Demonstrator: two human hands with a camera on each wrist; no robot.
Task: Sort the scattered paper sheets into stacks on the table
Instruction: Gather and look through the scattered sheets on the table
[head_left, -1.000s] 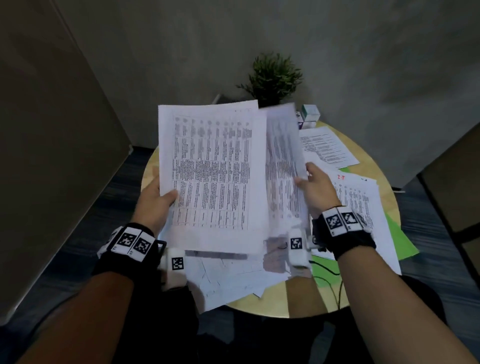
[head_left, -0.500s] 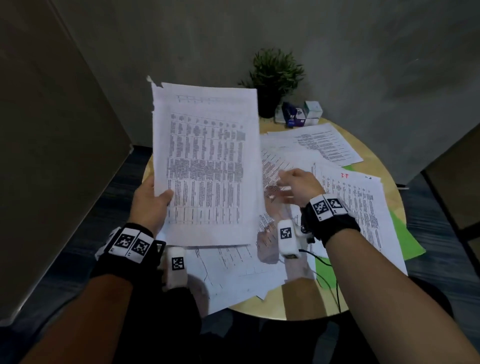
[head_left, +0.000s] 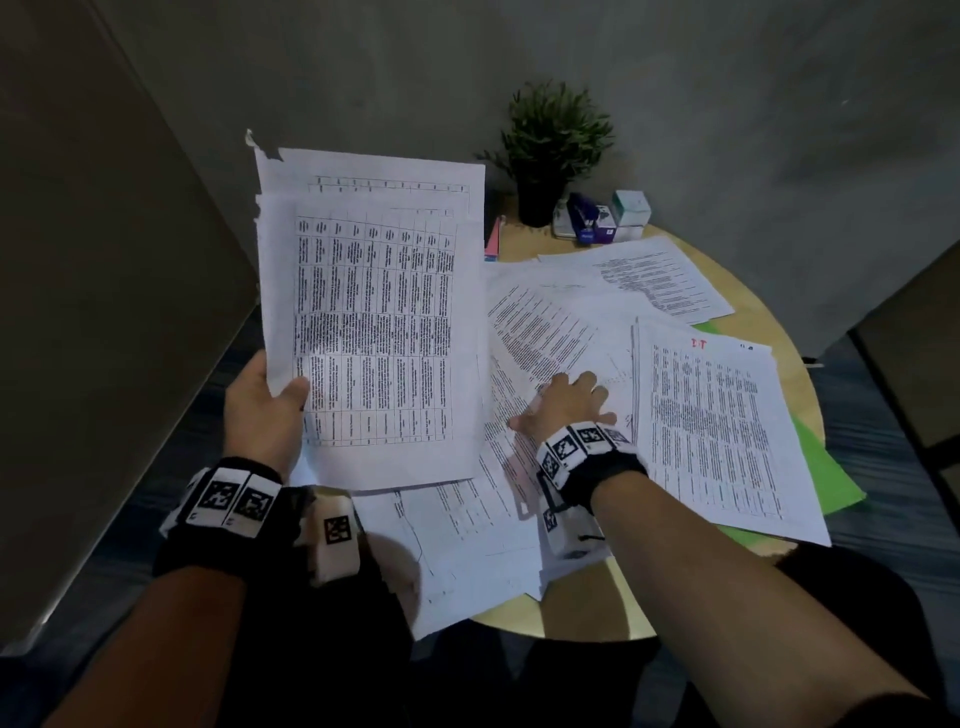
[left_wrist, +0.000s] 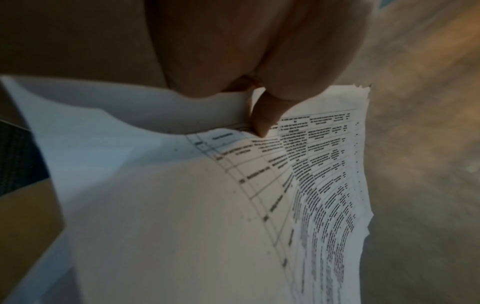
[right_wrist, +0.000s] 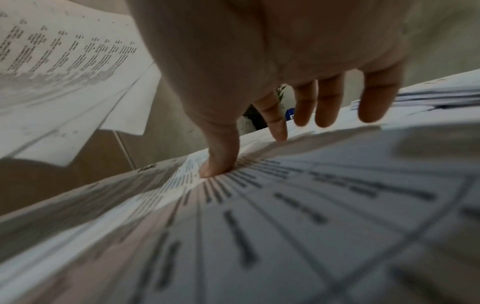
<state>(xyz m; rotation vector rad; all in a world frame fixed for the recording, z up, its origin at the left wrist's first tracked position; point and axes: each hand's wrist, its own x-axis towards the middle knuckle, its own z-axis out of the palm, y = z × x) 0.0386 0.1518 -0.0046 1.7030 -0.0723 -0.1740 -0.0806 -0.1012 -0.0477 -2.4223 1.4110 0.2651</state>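
Mid-sort: our left hand (head_left: 265, 410) pinches the table-printed sheaf (head_left: 371, 332); right hand (head_left: 569, 402), fingers spread, presses loose text sheets (head_left: 540, 332). Next: lift one.

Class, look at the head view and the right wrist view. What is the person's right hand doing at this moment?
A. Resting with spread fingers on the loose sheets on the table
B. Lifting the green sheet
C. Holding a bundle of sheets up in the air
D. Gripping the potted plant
A: the right hand lies flat, fingers spread, on the loose sheets on the round table; the left hand holds the raised bundle.
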